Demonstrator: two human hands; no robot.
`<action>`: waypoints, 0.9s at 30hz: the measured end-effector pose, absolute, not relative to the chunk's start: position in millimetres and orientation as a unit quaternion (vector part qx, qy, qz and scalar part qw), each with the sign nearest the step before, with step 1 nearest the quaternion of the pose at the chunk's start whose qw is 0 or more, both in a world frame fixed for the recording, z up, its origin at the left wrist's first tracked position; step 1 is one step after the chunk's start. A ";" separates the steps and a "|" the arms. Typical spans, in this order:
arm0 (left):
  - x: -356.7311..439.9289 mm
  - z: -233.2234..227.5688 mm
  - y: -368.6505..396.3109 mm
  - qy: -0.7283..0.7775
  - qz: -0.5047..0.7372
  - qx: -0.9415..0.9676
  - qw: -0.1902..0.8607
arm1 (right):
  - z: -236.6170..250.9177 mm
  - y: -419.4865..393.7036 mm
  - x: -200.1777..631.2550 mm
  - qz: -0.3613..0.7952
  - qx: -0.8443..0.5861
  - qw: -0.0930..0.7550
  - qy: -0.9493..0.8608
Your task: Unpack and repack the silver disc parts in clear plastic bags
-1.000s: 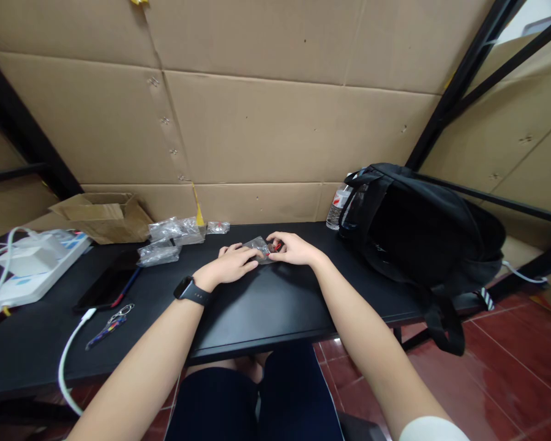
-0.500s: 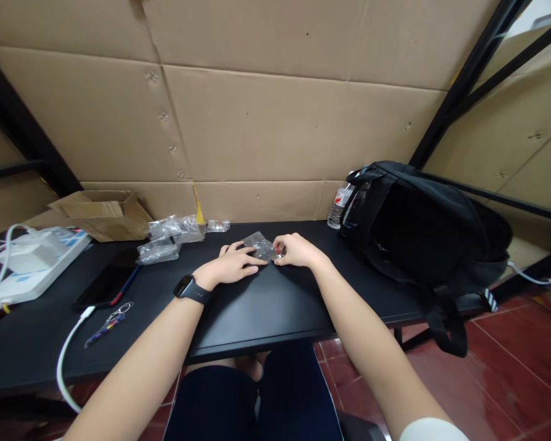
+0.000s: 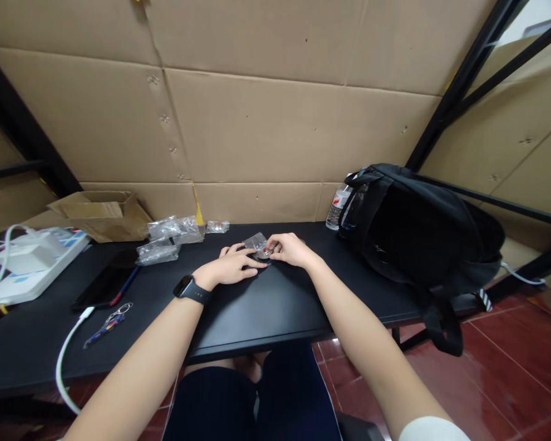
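Note:
A small clear plastic bag [image 3: 256, 244] with a red part inside lies on the black table [image 3: 266, 306], in the middle near the back. My left hand [image 3: 232, 264], with a black watch on the wrist, rests flat on the bag's left side and pins it down. My right hand [image 3: 288, 250] pinches the bag's right edge with its fingertips. The two hands almost touch over the bag.
More clear bags [image 3: 168, 237] and a small one [image 3: 217, 226] lie at the back left by an open cardboard box [image 3: 101, 213]. A black phone [image 3: 104, 283], keys [image 3: 106, 323], a white cable [image 3: 68, 352] and a power strip [image 3: 27, 266] sit left. A black backpack [image 3: 417, 229] and water bottle [image 3: 337, 207] stand right.
My right hand has slid slightly left along the bag toward my left hand, and the red part is now mostly covered by its fingers. My left hand has stayed in place.

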State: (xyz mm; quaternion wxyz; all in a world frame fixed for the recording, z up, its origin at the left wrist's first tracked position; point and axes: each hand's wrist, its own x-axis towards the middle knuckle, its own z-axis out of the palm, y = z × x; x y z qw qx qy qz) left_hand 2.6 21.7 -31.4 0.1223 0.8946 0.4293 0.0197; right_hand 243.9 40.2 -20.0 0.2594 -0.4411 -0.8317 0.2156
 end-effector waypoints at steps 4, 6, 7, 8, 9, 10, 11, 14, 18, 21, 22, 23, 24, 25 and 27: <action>3.8 -29.1 19.8 0.426 0.019 0.896 0.127 | -27.2 47.5 243.2 0.190 -0.427 0.270 -0.842; 4.6 -27.4 18.5 0.424 0.019 0.896 0.129 | -30.7 50.8 241.9 0.126 -0.432 0.273 -0.850; 5.0 -26.7 17.8 0.423 0.020 0.896 0.130 | -32.1 51.9 240.8 0.092 -0.439 0.273 -0.851; 5.4 -26.0 17.2 0.423 0.021 0.897 0.130 | -33.2 52.6 239.4 0.063 -0.446 0.271 -0.850; 5.8 -25.4 16.5 0.422 0.022 0.897 0.130 | -34.2 53.1 237.6 0.038 -0.454 0.269 -0.848; 6.1 -24.8 15.8 0.421 0.022 0.897 0.130 | -35.1 53.6 235.5 0.019 -0.461 0.266 -0.847; 6.3 -24.1 15.0 0.421 0.020 0.898 0.131 | -36.0 54.0 233.0 0.003 -0.466 0.261 -0.845; 6.3 -21.8 13.1 0.420 0.013 0.898 0.131 | -39.3 56.2 224.5 -0.030 -0.486 0.249 -0.837; 3.9 -19.3 14.0 0.418 0.015 0.899 0.129 | -43.3 59.4 216.9 -0.027 -0.520 0.265 -0.811; 1.3 -17.3 17.9 0.423 0.062 0.897 0.118 | -41.1 60.6 220.1 0.051 -0.463 0.297 -0.834; 0.6 -16.7 19.4 0.426 0.089 0.893 0.113 | -39.2 60.9 223.1 0.083 -0.432 0.305 -0.844; 0.0 -16.2 21.0 0.432 0.119 0.887 0.108 | -37.0 61.2 226.7 0.110 -0.406 0.312 -0.852; -0.4 -16.1 22.6 0.443 0.152 0.878 0.102 | -34.9 61.6 230.7 0.127 -0.389 0.319 -0.855; -0.7 -16.3 24.2 0.457 0.182 0.866 0.092 | -33.2 62.0 234.8 0.134 -0.384 0.325 -0.854; -0.8 -18.3 27.2 0.488 0.227 0.840 0.066 | -32.1 63.0 241.6 0.127 -0.390 0.328 -0.851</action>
